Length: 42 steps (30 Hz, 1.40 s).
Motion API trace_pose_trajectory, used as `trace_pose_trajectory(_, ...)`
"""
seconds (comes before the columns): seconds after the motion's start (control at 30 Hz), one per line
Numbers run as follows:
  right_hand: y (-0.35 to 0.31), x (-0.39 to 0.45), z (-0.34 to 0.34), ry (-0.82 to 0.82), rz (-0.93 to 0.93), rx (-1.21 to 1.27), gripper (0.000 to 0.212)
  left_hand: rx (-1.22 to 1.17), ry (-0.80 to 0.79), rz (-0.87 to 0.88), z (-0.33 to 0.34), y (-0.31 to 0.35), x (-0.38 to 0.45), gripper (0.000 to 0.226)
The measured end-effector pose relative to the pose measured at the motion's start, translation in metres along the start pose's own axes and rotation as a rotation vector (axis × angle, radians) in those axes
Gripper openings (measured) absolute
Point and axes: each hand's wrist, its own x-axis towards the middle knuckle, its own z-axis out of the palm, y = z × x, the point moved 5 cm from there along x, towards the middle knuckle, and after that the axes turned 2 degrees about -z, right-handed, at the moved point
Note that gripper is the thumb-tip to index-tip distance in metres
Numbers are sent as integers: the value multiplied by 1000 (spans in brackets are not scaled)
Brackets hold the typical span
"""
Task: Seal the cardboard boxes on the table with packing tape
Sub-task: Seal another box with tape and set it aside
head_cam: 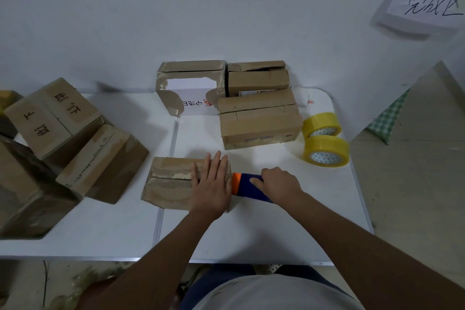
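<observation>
A: While the head view looks down on the white table (pixel 251 234), where is the work item?

B: Near centre. The cardboard box (pixel 171 181) lies flat, its top seam running left to right. The left hand (pixel 211 184) presses on the box's right end with fingers straight and together. The right hand (pixel 279 185) has its fingers curled round a blue tape dispenser (pixel 251 187), whose orange end sits against the box's right edge.

A: Failure modes?

B: My judgement only. If the left hand eases its pressure, the box may slide left as the dispenser pulls and the flaps may gape. If the dispenser drifts off the seam, the tape will land to one side of the gap. The seam edges look torn and ragged, so adhesion there may be poor.

A: Legible markings?

B: A handwritten paper sign (pixel 427 0) on the wall, far right, reads 完成区. The left box (pixel 50 118) carries large printed characters, upside down from here; I cannot read them reliably. Two yellow tape rolls (pixel 324 141) stand at the right; their core print is too small.
</observation>
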Motion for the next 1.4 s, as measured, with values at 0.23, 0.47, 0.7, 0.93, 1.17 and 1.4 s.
trace_pose_trajectory(0.23, 34, 10, -11, 99, 130, 88, 43, 25, -72, 234, -2, -2, -8, 69)
trace_pose_trajectory(0.47, 2, 11, 33, 37, 13, 307, 25, 19, -60, 391, -23, -37, -24, 103)
trace_pose_trajectory(0.7, -45, -26, 39, 133, -172, 859, 37, -98, -82, 152, -9, -72, -56, 104)
trace_pose_trajectory(0.93, -96, -12, 68, -160, -157, 893, 45, -58, -137, 197, -6, -70, -55, 99)
trace_pose_trajectory(1.17, -94, 3, 87, -162, -86, 719, 26, -96, -145, 212, -4, -77, -52, 100)
trace_pose_trajectory(1.4, -92, -11, 78, -158, 29, 805, 40, -22, -100, 413, -8, -115, -36, 106)
